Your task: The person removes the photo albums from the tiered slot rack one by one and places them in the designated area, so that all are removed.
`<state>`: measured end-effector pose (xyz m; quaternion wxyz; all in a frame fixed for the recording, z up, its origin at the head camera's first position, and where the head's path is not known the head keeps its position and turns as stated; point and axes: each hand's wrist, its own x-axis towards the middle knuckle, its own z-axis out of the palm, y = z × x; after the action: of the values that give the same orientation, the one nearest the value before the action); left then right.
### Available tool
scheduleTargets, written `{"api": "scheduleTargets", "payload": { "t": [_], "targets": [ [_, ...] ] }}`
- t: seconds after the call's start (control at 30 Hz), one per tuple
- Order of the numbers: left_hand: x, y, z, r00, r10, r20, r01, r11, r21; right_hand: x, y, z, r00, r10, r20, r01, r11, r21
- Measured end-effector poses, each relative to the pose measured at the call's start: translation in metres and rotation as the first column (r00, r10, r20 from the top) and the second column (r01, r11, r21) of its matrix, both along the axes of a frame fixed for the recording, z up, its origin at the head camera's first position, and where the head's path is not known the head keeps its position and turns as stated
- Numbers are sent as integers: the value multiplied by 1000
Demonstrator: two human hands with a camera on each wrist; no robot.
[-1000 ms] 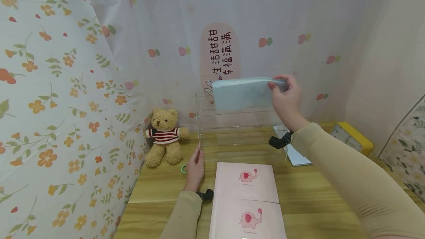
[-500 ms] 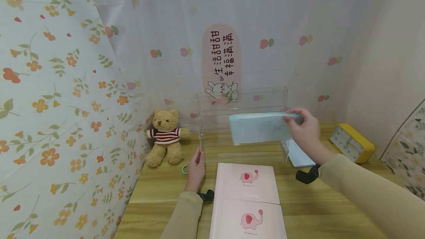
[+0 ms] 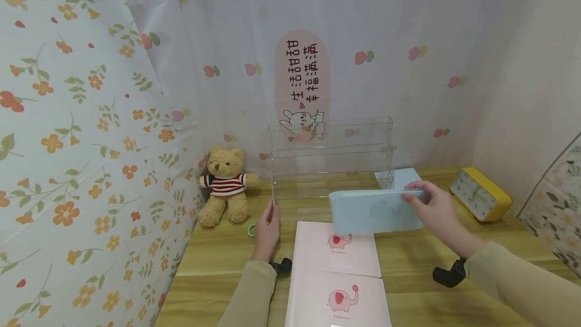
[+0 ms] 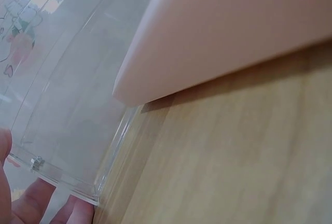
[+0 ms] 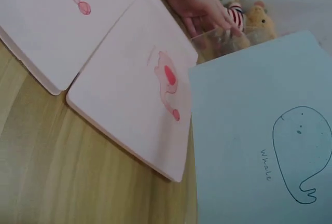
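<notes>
My right hand (image 3: 433,216) pinches a light blue notebook (image 3: 363,213) by its upper right end. The notebook hangs upright above the table, in front of the rack and over the far end of a pink notebook (image 3: 358,261). Its cover shows a whale drawing (image 5: 301,154) in the right wrist view. My left hand (image 3: 267,231) grips the left side edge of a clear acrylic rack (image 3: 331,163); the thumb and fingertips (image 4: 36,198) lie on either side of that edge in the left wrist view. The right hand's fingers are outside the right wrist view.
Pink elephant-print notebooks (image 3: 340,299) lie along the table's front middle. Another light blue notebook (image 3: 406,175) is at the rack's right end. A teddy bear (image 3: 225,185) sits left, near a green ring (image 3: 251,231). At the right stands a yellow clock (image 3: 481,193).
My right hand has brought the light blue notebook down and to the right, from above the rack's top to low in front of it. The left hand stays on the rack's edge.
</notes>
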<state>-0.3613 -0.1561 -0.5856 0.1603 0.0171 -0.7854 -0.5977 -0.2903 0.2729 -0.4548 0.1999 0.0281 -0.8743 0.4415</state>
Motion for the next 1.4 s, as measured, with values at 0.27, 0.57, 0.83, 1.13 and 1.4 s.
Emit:
{"api": "scheduleTargets", "payload": {
  "t": [0.27,0.57,0.83,1.13,1.4],
  "targets": [
    [1,1,-2,1000,-10,4,10,1000,22,13,26,-16,996,4,85,-6,1000,27],
    [3,2,1,1000,-10,0,10,1000,23,19,63,-23,989,30,144,-49,991,126],
    [4,2,4,1000,-12,11,11,999,35,11,93,-23,983,89,163,-126,964,235],
    [3,1,2,1000,-5,17,5,1000,29,9,121,-22,966,181,183,-229,928,293],
    [4,0,3,1000,-17,16,16,999,41,5,139,-25,947,188,261,-275,894,355]
  ]
}}
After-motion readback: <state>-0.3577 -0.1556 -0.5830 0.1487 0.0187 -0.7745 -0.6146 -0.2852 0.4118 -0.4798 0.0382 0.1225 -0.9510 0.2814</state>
